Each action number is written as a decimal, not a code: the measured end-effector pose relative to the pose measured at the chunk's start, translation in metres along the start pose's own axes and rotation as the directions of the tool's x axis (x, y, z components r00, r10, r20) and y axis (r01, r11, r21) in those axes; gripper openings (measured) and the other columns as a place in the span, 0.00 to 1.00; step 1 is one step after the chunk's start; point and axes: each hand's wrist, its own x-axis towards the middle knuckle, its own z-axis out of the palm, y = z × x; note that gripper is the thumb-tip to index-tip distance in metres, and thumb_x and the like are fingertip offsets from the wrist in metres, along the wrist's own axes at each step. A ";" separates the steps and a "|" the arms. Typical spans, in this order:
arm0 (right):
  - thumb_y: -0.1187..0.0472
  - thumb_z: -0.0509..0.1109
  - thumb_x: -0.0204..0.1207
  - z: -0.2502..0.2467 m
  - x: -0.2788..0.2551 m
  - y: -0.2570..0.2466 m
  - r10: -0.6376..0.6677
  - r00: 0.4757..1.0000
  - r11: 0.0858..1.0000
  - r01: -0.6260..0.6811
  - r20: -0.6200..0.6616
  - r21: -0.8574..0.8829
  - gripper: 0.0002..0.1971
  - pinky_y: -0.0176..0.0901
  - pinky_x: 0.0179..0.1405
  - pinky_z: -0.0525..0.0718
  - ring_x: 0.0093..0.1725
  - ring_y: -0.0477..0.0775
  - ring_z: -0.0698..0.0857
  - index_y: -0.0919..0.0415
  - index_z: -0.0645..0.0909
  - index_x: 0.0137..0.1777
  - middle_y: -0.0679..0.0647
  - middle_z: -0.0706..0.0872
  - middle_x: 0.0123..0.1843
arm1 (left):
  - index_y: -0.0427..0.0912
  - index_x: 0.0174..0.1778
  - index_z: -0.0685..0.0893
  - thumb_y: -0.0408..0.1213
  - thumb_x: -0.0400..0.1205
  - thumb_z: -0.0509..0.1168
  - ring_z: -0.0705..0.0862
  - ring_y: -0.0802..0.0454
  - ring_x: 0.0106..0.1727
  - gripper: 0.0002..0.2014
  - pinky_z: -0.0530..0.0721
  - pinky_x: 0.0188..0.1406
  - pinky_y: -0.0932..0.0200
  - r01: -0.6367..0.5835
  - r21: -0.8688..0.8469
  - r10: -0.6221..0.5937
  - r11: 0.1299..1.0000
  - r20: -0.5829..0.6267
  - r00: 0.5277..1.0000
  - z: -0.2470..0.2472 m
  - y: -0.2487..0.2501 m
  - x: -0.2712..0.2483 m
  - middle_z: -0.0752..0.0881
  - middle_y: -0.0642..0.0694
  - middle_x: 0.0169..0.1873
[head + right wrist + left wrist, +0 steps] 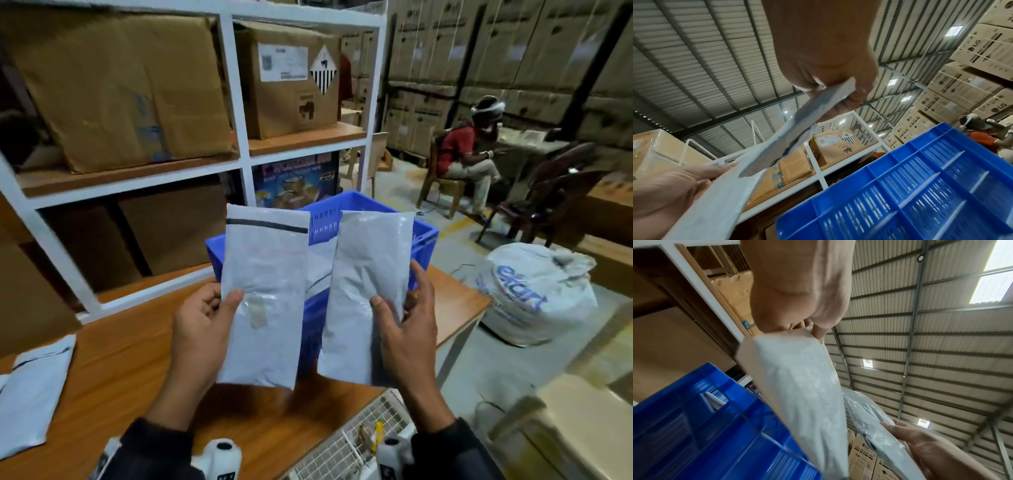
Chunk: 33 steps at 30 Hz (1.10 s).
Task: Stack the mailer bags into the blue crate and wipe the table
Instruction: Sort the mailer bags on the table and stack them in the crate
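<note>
A: stacking step. Left hand (202, 320) pinches one bag (265, 294), thumb on the front, fingers curled behind. Right hand (406, 320) grips a second bag (368, 291) the same way. Both upright, side by side, just in front of the crate (423, 240)

B: crate status?

A: on the table (137, 359), some white mailers already inside. More bags (32, 394) lie flat at the table's left end

B: next?

A: likely square the pair, lower them flat into the crate, then fetch the rest. Wipe not started; no cloth in view
</note>
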 end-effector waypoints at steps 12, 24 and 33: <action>0.61 0.75 0.77 -0.002 0.148 0.057 0.002 1.000 0.999 -0.001 0.019 -0.054 0.35 0.39 0.53 0.82 0.60 0.45 0.84 0.36 0.63 0.78 0.45 0.81 0.68 | 0.41 0.33 0.81 0.35 0.81 0.71 0.84 0.57 0.27 0.11 0.79 0.27 0.61 -0.071 -0.023 0.071 0.997 -0.016 0.997 0.075 0.003 0.113 0.87 0.47 0.26; 0.68 0.73 0.77 -0.008 0.266 0.118 -0.021 0.970 0.983 0.064 0.243 -0.170 0.19 0.17 0.49 0.74 0.53 0.31 0.82 0.55 0.83 0.67 0.47 0.87 0.61 | 0.35 0.31 0.74 0.40 0.80 0.73 0.72 0.52 0.26 0.18 0.69 0.29 0.59 -0.026 0.168 0.018 0.986 0.048 0.999 0.112 0.011 0.167 0.76 0.37 0.22; 0.65 0.75 0.76 -0.021 0.340 0.160 -0.053 0.873 0.956 0.184 0.484 -0.227 0.13 0.21 0.38 0.75 0.38 0.32 0.83 0.50 0.87 0.58 0.42 0.88 0.45 | 0.46 0.40 0.78 0.40 0.75 0.76 0.78 0.62 0.25 0.11 0.74 0.30 0.55 -0.079 0.515 0.043 0.853 0.082 0.996 0.169 0.053 0.211 0.85 0.57 0.24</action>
